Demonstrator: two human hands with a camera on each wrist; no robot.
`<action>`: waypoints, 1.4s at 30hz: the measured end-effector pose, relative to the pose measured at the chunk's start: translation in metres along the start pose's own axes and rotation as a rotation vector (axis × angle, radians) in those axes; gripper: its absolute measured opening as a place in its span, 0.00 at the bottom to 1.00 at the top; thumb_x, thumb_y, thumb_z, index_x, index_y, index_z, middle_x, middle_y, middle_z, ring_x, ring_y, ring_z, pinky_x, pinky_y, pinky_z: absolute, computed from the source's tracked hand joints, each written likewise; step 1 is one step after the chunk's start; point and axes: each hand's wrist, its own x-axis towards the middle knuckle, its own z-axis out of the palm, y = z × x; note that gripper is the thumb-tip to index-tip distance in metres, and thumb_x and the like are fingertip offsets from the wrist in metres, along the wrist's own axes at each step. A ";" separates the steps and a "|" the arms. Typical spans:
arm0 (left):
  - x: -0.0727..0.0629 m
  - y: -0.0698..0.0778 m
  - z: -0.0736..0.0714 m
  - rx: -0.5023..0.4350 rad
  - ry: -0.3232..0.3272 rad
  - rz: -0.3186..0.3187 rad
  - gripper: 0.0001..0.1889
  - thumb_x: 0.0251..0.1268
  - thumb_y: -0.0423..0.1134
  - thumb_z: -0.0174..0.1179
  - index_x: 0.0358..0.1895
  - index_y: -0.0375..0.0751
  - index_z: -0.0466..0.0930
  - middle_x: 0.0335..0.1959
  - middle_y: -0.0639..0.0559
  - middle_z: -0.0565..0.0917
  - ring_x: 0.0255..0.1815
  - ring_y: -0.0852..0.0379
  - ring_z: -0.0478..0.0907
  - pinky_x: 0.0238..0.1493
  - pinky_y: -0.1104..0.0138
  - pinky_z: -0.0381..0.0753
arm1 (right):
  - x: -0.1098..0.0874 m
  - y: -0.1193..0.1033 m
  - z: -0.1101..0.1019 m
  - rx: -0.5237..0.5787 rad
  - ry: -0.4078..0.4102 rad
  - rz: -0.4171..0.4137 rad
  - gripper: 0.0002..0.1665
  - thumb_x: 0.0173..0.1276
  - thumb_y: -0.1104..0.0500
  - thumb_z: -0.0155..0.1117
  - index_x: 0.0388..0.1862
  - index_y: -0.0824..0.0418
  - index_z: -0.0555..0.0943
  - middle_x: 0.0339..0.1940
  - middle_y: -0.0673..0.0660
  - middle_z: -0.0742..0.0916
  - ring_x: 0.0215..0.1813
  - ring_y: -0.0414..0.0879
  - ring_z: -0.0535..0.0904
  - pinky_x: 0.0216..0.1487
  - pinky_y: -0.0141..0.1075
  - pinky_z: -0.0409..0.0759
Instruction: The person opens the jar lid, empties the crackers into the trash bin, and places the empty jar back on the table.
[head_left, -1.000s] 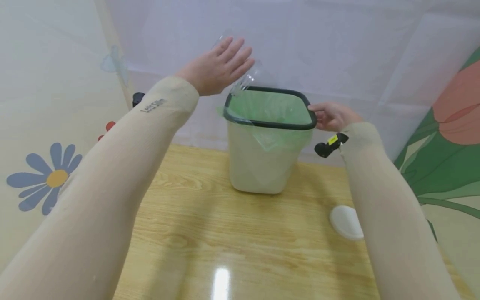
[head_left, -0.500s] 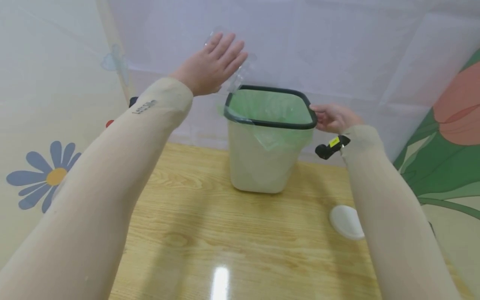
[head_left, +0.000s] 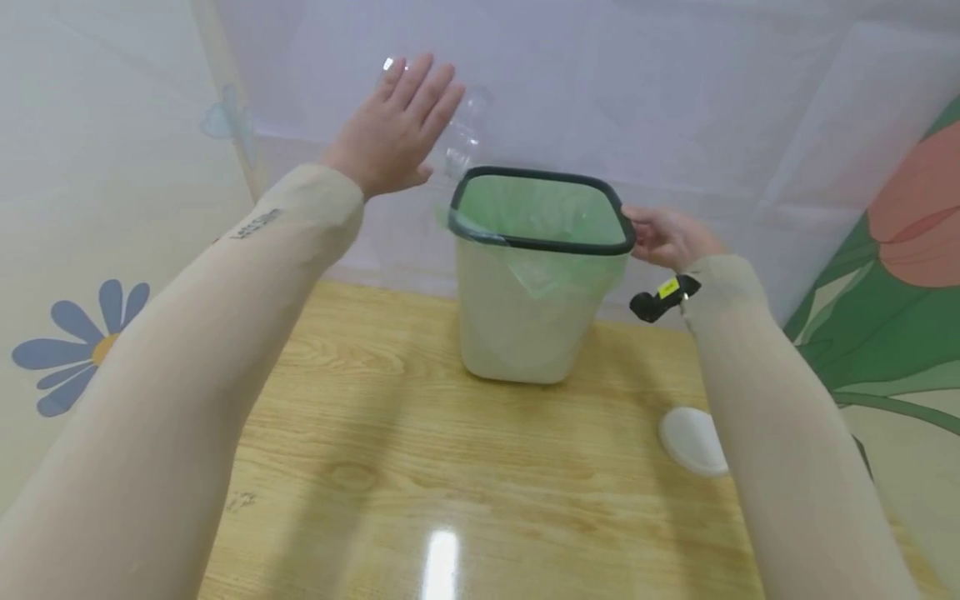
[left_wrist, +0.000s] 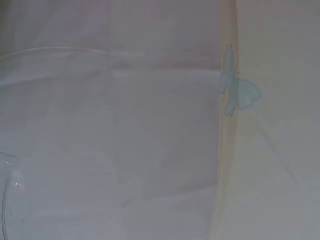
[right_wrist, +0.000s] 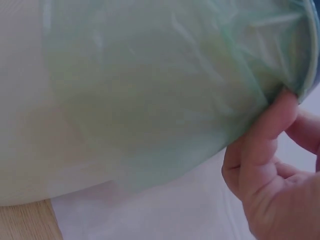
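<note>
A cream trash bin [head_left: 525, 325] with a dark rim and a green liner [head_left: 536, 204] stands upright on the table. My left hand [head_left: 393, 125] is up beyond its left rear corner, back toward the head camera, fingers long and spread. It holds a clear plastic container [head_left: 467, 133], which shows past the fingers and is partly hidden behind them. Only a clear curved edge of the container [left_wrist: 7, 200] enters the left wrist view. My right hand [head_left: 671, 235] pinches the bin's right rim; in the right wrist view its fingertips [right_wrist: 285, 107] are at the liner's edge.
A white round lid [head_left: 692, 442] lies on the wooden table [head_left: 420, 467], partly behind the right forearm. A pale cloth backdrop [head_left: 675, 100] hangs close behind the bin. Printed flowers mark the side walls.
My left hand has moved left and slightly up, carrying the clear plastic container away from above the bin's left rim. My right hand stays at the rim.
</note>
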 end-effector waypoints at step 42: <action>-0.032 0.019 0.014 -0.316 0.212 -0.268 0.50 0.53 0.45 0.69 0.70 0.22 0.49 0.71 0.26 0.55 0.73 0.32 0.49 0.75 0.53 0.37 | 0.001 0.007 -0.004 0.093 -0.099 -0.039 0.10 0.73 0.64 0.55 0.34 0.65 0.82 0.28 0.57 0.84 0.29 0.45 0.80 0.35 0.31 0.82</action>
